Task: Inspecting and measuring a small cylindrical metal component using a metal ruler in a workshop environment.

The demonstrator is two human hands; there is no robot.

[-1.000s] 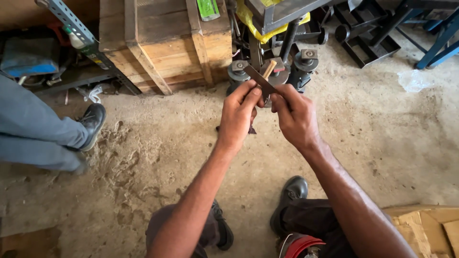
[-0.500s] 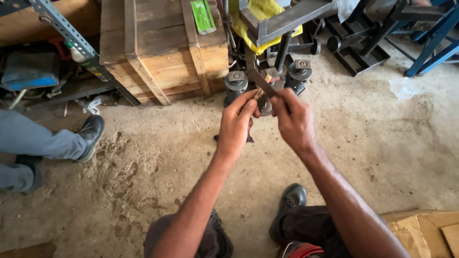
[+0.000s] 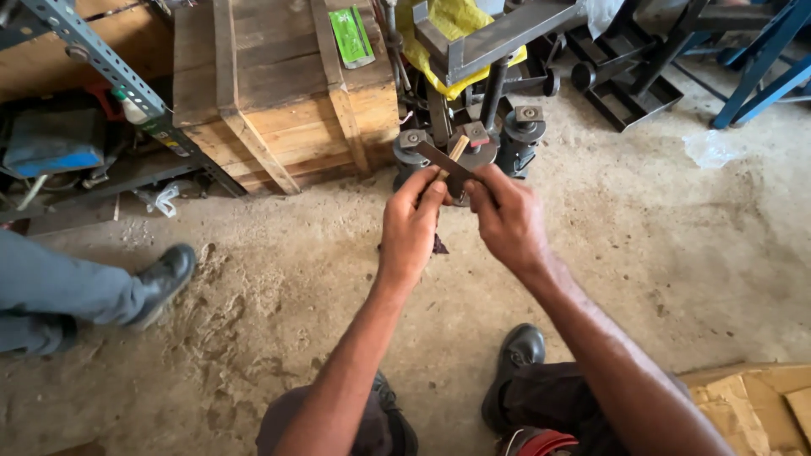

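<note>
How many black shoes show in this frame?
3. One shoe at left belongs to another person; one is the wearer's right shoe, bottom centre; one is mostly hidden under the left forearm. The other person's second shoe may be hidden.

Bare floor [image 3: 642, 253] lies open around; wooden crate [image 3: 279, 93] and steel frame [image 3: 490, 51] block ahead.
</note>
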